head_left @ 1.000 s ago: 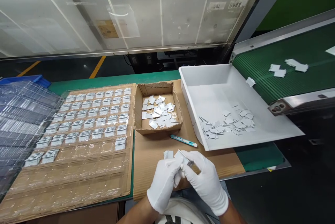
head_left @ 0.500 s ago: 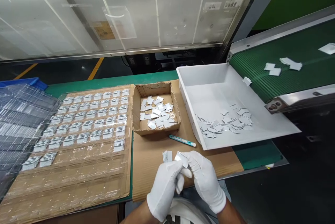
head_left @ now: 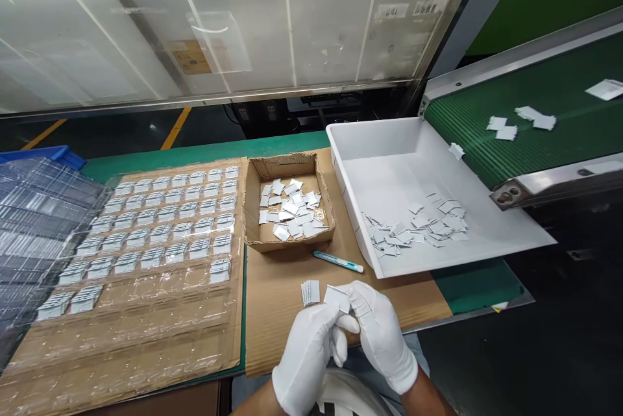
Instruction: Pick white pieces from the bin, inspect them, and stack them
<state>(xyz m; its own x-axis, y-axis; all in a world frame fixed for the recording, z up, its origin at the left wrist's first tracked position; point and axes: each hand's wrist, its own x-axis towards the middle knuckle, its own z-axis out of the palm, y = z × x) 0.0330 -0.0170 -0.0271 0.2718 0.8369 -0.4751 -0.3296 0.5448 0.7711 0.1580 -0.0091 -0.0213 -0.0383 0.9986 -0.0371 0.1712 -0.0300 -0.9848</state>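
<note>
A thin white rectangular piece [head_left: 337, 298] is pinched between my two gloved hands near the front edge of the table. My left hand [head_left: 311, 344] closes on its left side, thumb on top and fingers curled beneath. From the right, my right hand [head_left: 379, 331] grips the same piece by its edge. Both hands wear white gloves. Just beyond my left hand, a small fanned stack of similar pieces [head_left: 310, 293] lies on the cardboard sheet [head_left: 277, 312]. A teal utility knife [head_left: 338, 261] rests farther back on the cardboard.
At left, a clear plastic tray [head_left: 160, 312] holds rows of stacked pieces, beside piled empty trays [head_left: 39, 228]. Loose pieces lie in a cardboard box [head_left: 289, 245] and a white bin [head_left: 389, 176]. A green conveyor belt [head_left: 545, 85] carrying pieces ends over the bin.
The piece between my hands has turned slightly and now lies flatter to view. My hands stay almost in place, and the whole view has shifted a little.
</note>
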